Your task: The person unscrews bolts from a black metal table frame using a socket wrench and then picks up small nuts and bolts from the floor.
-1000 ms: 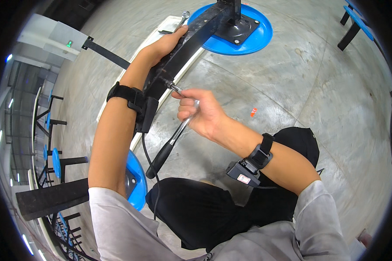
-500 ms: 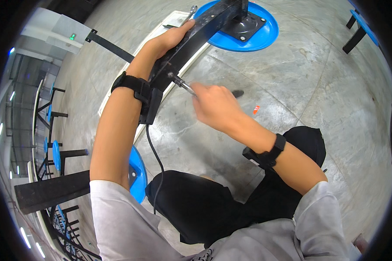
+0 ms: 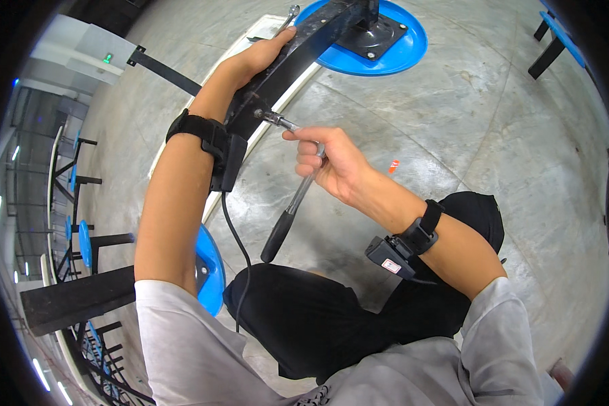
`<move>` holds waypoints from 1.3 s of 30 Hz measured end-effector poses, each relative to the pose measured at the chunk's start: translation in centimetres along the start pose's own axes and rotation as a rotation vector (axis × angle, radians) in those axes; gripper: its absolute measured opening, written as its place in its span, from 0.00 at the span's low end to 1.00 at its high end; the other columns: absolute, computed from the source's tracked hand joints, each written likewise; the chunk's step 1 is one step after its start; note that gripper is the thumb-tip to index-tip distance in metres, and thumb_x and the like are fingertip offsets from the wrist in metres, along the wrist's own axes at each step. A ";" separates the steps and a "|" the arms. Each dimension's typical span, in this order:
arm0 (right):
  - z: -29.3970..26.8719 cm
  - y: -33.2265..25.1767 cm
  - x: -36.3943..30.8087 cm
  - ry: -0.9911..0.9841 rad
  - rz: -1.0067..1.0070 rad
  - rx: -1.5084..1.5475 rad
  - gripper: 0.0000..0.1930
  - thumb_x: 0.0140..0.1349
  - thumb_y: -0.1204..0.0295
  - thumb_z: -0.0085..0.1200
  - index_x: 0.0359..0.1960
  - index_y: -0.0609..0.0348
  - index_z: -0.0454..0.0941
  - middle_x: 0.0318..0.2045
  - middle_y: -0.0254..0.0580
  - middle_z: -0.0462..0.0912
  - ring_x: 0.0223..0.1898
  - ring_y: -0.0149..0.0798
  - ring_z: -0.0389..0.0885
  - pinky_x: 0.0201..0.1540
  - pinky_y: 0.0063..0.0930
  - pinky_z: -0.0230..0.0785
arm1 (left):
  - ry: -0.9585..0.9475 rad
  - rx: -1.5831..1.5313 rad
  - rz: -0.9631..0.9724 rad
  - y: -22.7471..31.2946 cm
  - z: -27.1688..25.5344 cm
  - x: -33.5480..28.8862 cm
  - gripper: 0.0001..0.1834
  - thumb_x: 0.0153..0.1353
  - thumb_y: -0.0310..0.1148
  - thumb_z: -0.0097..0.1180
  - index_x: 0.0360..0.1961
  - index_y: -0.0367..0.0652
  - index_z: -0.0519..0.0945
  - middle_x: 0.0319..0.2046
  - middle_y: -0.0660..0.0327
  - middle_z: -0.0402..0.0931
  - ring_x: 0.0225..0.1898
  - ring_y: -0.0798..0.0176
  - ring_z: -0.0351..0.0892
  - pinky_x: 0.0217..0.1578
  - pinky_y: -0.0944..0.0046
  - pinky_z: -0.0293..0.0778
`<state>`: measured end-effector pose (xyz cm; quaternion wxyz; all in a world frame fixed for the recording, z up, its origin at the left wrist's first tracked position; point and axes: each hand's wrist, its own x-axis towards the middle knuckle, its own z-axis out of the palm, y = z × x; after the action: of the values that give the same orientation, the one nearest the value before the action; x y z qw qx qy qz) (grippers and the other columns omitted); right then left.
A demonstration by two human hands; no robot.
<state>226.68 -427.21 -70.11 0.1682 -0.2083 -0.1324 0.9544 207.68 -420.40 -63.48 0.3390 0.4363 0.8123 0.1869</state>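
A black metal beam point(image 3: 311, 51) slants across the top of the view, with a bolt point(image 3: 258, 113) in its near face. My left hand point(image 3: 254, 61) wraps over the beam's left side, its far fingers hidden. Beyond those fingers a chrome wrench point(image 3: 289, 18) sticks out; whether they touch it is unclear. In my right hand point(image 3: 338, 162) is a socket ratchet point(image 3: 299, 196), gripped near its head, with the black handle grip pointing down toward my knee. Its socket end meets the beam at or right beside the bolt.
A round blue seat point(image 3: 413, 51) with a black mounting plate is joined at the beam's far end. Another blue seat point(image 3: 212, 277) shows beside my left arm. Below the beam lies a white panel point(image 3: 294, 95). A cable point(image 3: 240, 237) hangs from my left wrist device.
My right hand has turned palm-up and the ratchet handle has swung, so its shaft and black grip now show below the hand. My left hand keeps its place on the beam.
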 end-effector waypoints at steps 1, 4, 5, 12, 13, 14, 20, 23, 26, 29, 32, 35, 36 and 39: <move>0.0 0.0 0.2 -0.002 0.003 0.002 0.10 0.57 0.76 0.48 0.38 0.73 0.71 0.16 0.26 0.57 0.16 0.23 0.54 0.21 0.21 0.50 | 0.004 -0.004 0.009 0.0 0.0 0.0 0.41 0.58 0.64 0.35 0.56 0.37 0.70 0.54 0.49 0.69 0.52 0.58 0.69 0.52 0.65 0.61; 0.2 0.1 0.7 -0.036 0.032 0.042 0.10 0.57 0.76 0.49 0.38 0.73 0.71 0.16 0.27 0.57 0.16 0.23 0.54 0.22 0.21 0.51 | -0.010 -0.023 -0.006 0.7 0.0 -0.6 0.40 0.58 0.64 0.36 0.55 0.38 0.70 0.52 0.49 0.70 0.50 0.59 0.71 0.50 0.65 0.63; 0.4 0.1 0.8 -0.046 0.023 0.069 0.10 0.57 0.76 0.48 0.38 0.73 0.70 0.16 0.27 0.57 0.16 0.23 0.54 0.22 0.20 0.51 | -0.028 -0.039 -0.027 1.2 0.1 -0.9 0.40 0.58 0.64 0.36 0.55 0.38 0.71 0.51 0.49 0.71 0.48 0.59 0.72 0.49 0.65 0.64; 0.2 0.6 1.1 -0.081 0.017 0.210 0.11 0.57 0.77 0.47 0.40 0.74 0.68 0.17 0.28 0.58 0.17 0.24 0.54 0.22 0.20 0.53 | 0.036 -0.006 0.023 1.2 0.9 -0.4 0.39 0.57 0.64 0.37 0.49 0.38 0.75 0.44 0.50 0.75 0.41 0.61 0.76 0.42 0.65 0.68; 0.3 0.7 1.2 -0.090 0.026 0.230 0.11 0.57 0.77 0.47 0.40 0.73 0.68 0.17 0.28 0.58 0.17 0.24 0.55 0.22 0.20 0.54 | 0.036 -0.012 0.012 1.0 0.7 -0.3 0.38 0.57 0.64 0.37 0.47 0.38 0.76 0.42 0.51 0.76 0.38 0.61 0.76 0.41 0.65 0.68; 0.3 0.7 1.2 -0.088 0.026 0.230 0.11 0.57 0.77 0.47 0.40 0.73 0.68 0.17 0.28 0.58 0.17 0.24 0.55 0.22 0.20 0.54 | 0.036 -0.017 0.001 0.9 0.5 -0.2 0.38 0.57 0.64 0.38 0.46 0.38 0.78 0.40 0.51 0.77 0.36 0.62 0.76 0.40 0.65 0.69; 0.6 0.9 1.2 -0.060 0.017 0.186 0.12 0.56 0.77 0.47 0.41 0.74 0.68 0.18 0.29 0.59 0.18 0.25 0.56 0.24 0.21 0.56 | 0.041 -0.025 -0.029 0.6 0.8 -0.3 0.38 0.56 0.65 0.38 0.45 0.39 0.78 0.39 0.52 0.78 0.36 0.62 0.77 0.39 0.65 0.69; 1.3 0.6 1.0 -0.050 -0.058 -0.056 0.12 0.56 0.77 0.46 0.41 0.73 0.68 0.18 0.29 0.59 0.18 0.26 0.57 0.25 0.24 0.58 | 0.047 0.002 -0.031 0.6 0.9 -0.7 0.39 0.56 0.65 0.38 0.46 0.39 0.77 0.40 0.51 0.77 0.37 0.61 0.77 0.40 0.65 0.69; 0.9 0.9 1.1 -0.066 -0.069 -0.141 0.13 0.57 0.76 0.45 0.41 0.74 0.68 0.18 0.29 0.59 0.18 0.27 0.56 0.26 0.26 0.60 | 0.082 0.006 -0.004 -0.1 0.9 -0.5 0.39 0.57 0.67 0.36 0.44 0.41 0.78 0.33 0.55 0.78 0.29 0.67 0.76 0.28 0.69 0.68; 1.3 1.5 1.1 -0.002 -0.289 -0.606 0.07 0.51 0.79 0.47 0.32 0.71 0.72 0.15 0.41 0.70 0.15 0.34 0.69 0.21 0.31 0.65 | 0.036 -0.024 0.007 -1.0 0.3 0.2 0.39 0.61 0.62 0.34 0.54 0.35 0.70 0.51 0.49 0.70 0.51 0.55 0.70 0.52 0.60 0.62; -0.8 2.1 1.9 0.097 -0.813 -1.618 0.09 0.50 0.79 0.48 0.34 0.67 0.73 0.14 0.47 0.74 0.17 0.43 0.75 0.22 0.36 0.67 | 0.054 -0.036 0.091 -0.9 0.9 -0.2 0.37 0.61 0.60 0.35 0.55 0.37 0.69 0.53 0.49 0.69 0.52 0.56 0.68 0.53 0.61 0.59; -0.6 1.5 1.6 0.093 -1.146 -2.042 0.09 0.50 0.77 0.49 0.34 0.64 0.74 0.16 0.51 0.76 0.19 0.50 0.76 0.24 0.39 0.67 | 0.117 0.086 0.251 -1.3 0.6 -0.3 0.36 0.61 0.59 0.35 0.56 0.37 0.68 0.53 0.49 0.68 0.52 0.56 0.68 0.54 0.62 0.58; -0.2 1.1 1.4 0.070 -1.141 -2.005 0.08 0.49 0.77 0.49 0.32 0.65 0.74 0.18 0.54 0.76 0.21 0.54 0.76 0.25 0.41 0.67 | 0.118 0.089 0.253 -1.4 0.3 -0.2 0.36 0.61 0.59 0.35 0.56 0.37 0.68 0.53 0.49 0.68 0.52 0.56 0.68 0.54 0.62 0.58; -0.2 1.8 0.1 0.077 -1.044 -1.787 0.08 0.50 0.77 0.48 0.33 0.67 0.74 0.16 0.51 0.75 0.19 0.48 0.75 0.24 0.38 0.66 | 0.060 0.050 0.148 -1.3 0.1 0.3 0.36 0.62 0.58 0.36 0.56 0.36 0.68 0.54 0.49 0.68 0.52 0.57 0.67 0.54 0.61 0.58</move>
<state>226.26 -428.80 -70.93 0.3494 -0.2043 -0.8607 0.3088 206.82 -420.87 -64.47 0.2887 0.4979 0.7920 0.2040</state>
